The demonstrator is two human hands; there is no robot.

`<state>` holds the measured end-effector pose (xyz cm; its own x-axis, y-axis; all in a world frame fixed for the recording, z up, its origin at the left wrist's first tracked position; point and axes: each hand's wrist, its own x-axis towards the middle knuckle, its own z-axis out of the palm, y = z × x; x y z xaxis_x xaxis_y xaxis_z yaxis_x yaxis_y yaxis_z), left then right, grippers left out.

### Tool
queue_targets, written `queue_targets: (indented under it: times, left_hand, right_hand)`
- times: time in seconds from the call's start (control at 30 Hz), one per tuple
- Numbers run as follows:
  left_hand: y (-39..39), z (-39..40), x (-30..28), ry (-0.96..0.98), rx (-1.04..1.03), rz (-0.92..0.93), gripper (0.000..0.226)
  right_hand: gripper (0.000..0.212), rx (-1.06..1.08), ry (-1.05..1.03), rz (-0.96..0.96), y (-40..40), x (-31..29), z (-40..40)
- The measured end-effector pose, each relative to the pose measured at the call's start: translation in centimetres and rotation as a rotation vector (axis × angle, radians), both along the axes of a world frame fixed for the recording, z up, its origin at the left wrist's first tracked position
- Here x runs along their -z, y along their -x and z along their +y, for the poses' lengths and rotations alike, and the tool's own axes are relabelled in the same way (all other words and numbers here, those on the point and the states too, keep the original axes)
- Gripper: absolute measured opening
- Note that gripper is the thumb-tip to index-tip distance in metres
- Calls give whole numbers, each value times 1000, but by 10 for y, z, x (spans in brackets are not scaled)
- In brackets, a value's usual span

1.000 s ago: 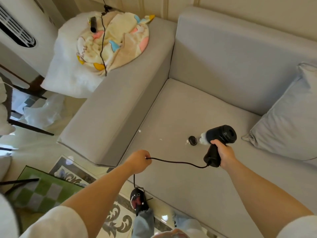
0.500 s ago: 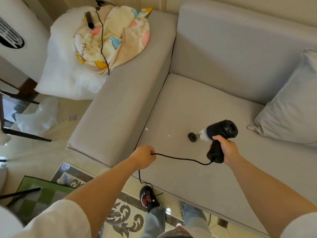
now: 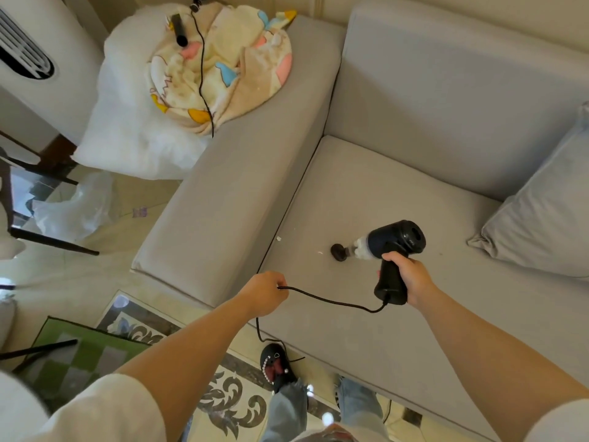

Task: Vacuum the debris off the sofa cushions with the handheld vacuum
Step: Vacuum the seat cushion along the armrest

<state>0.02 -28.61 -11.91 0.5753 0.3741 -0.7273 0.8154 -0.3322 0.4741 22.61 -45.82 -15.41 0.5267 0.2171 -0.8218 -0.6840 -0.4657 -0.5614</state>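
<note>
Over on the left, the left hand (image 3: 266, 293) pinches the cord (image 3: 331, 302) clear of the seat (image 3: 414, 193), while two white crumbs (image 3: 279, 238) wait by the armrest (image 3: 236, 173) seam. The nozzle (image 3: 338, 252) has slid left across the cushion this past second and the speck it sat on is gone, so I'd say the pickup is working. On the right, the right hand (image 3: 406, 277) wraps the vacuum (image 3: 393, 247) handle, the nozzle just right of a crumb (image 3: 318, 252).
</note>
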Motion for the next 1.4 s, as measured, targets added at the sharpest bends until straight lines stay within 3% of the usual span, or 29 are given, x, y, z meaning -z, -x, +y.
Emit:
queue_targets:
  times: [0.33,0.97,1.1,1.4]
  left_hand:
    - [30,14,3,-65,-105,22,21]
    - [52,32,-10,-111,-267,-53,12]
    - [63,36,-9,-103,-300,-42,14]
    - [73,40,-5,-94,-335,-65,18]
  right_hand:
    - [36,-142,42,-38,33,7,47]
    - [29,-249,-42,-157,40,7,120]
    - [18,-320,-5,-185,49,10,136]
    - [30,-372,-18,-164,57,9,148]
